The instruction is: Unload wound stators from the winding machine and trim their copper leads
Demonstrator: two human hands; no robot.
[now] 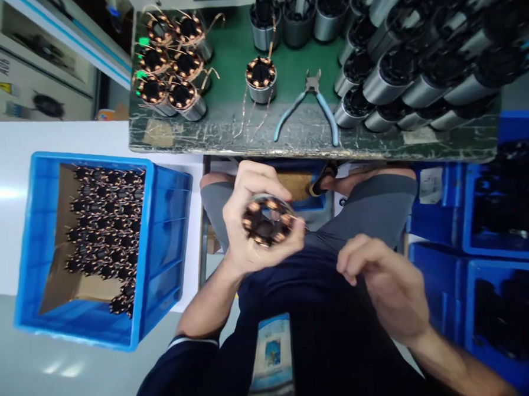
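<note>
My left hand [248, 222] is wrapped round a motor stator [268, 220], held upright above my lap with its ring of copper windings facing up. My right hand [386, 280] hovers to the right, apart from the stator. Its fingers are curled in and pressed together; whether anything small is between them is hidden. On the green bench ahead stands another wound stator [261, 77] with long loose copper wires. Beside it lie cutting pliers [311, 104] with blue handles, their jaws pointing away from me.
Several wound stators [188, 101] stand at the bench's left. Many stators without visible copper [384, 76] crowd its right side. A blue crate [163, 250] at left holds rows of wound stators. More blue crates [489, 254] with dark parts stand at right. The bench edge [244, 153] runs before my knees.
</note>
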